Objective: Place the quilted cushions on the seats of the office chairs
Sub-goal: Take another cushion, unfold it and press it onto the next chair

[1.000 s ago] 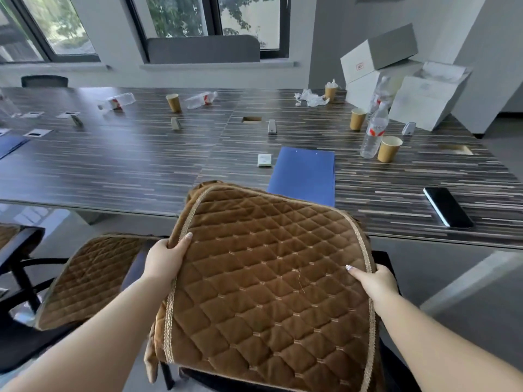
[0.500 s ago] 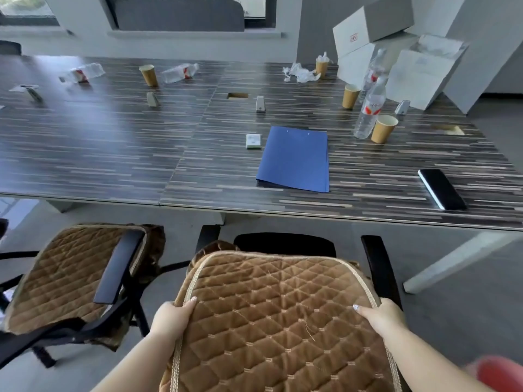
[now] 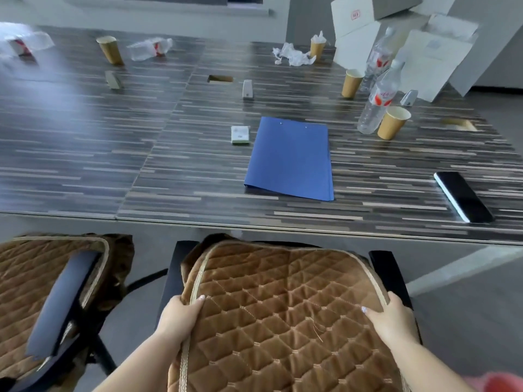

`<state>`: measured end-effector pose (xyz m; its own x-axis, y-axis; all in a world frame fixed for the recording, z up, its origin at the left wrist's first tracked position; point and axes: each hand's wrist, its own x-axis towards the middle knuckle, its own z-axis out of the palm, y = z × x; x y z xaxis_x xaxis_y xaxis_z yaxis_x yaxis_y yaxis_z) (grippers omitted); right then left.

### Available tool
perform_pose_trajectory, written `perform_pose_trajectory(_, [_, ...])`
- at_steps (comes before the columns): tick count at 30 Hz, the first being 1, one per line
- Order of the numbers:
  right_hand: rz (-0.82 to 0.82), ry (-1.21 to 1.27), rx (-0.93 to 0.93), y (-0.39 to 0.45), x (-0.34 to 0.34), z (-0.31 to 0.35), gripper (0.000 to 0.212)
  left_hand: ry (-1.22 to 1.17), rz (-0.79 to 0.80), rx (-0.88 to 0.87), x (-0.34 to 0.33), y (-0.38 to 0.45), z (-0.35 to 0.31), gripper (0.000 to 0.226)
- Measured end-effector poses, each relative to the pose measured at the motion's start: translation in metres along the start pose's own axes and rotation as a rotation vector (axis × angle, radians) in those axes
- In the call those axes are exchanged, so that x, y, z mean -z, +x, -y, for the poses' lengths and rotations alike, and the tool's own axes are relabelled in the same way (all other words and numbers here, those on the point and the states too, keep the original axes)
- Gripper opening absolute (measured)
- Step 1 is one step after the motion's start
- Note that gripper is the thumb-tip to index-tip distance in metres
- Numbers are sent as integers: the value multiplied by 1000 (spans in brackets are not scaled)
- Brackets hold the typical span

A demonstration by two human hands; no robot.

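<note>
Striped table (image 3: 85,142) behind; L hand (image 3: 181,314) & R hand (image 3: 392,318) grip pinching quilted cushion (image 3: 283,306) edges.

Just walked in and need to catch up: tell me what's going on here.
A person is fitting quilted cushions onto office chairs at a long table. Both hands, the left hand and right hand, grip the side edges of a brown cushion, holding it between the black armrests of the chair in front. The neighbouring chair's cushion is already in place.
</note>
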<state>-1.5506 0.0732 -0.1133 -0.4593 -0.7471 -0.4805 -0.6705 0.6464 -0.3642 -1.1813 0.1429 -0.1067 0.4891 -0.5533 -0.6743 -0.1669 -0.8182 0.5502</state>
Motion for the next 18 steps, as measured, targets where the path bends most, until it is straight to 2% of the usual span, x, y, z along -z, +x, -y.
perform_pose_trajectory(5, [-31,-6,92,50,-27,32,75,-24,-74,-34,-39,55,-21,54])
perform_pose_trajectory(9, [-45,-69,124,103,-62,34,75,-21,-125,-29,-87,102,-11,54])
perform_pose_trajectory(14, [-3,-10,84,157,-120,12,77,-28,-102,111,-133,167,24,52])
perform_pose_trajectory(18, [10,-51,22,170,-154,-20,81,67,-106,174,-153,191,59,50])
